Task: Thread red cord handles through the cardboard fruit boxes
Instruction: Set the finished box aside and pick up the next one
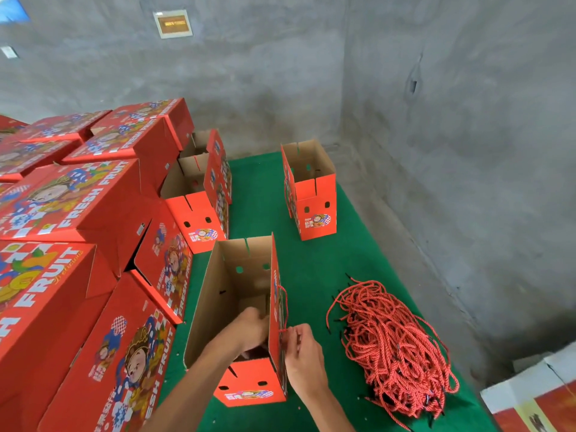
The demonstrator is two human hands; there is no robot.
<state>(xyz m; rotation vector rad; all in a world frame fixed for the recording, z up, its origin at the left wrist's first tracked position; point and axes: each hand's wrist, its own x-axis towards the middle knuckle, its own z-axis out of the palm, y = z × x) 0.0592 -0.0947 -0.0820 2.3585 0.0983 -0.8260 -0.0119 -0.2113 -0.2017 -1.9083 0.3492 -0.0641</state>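
Note:
An open red cardboard fruit box (pixel 218 294) stands on the green mat right in front of me. My left hand (pixel 252 330) reaches inside it, against the inner face of the right wall; what its fingers hold is hidden. My right hand (pixel 300 347) is outside that wall and pinches a red cord (pixel 283 310), which loops up along the wall's outer face. A big pile of loose red cords (pixel 392 344) with black tips lies on the mat to the right.
Another open box (pixel 314 201) stands farther back on the green mat (pixel 311 275), two more open boxes (pixel 199 207) at the left. Stacked closed red FRESH FRUIT boxes (pixel 78 213) fill the left side. Grey concrete walls enclose the corner. A white-and-red box (pixel 536 397) sits at bottom right.

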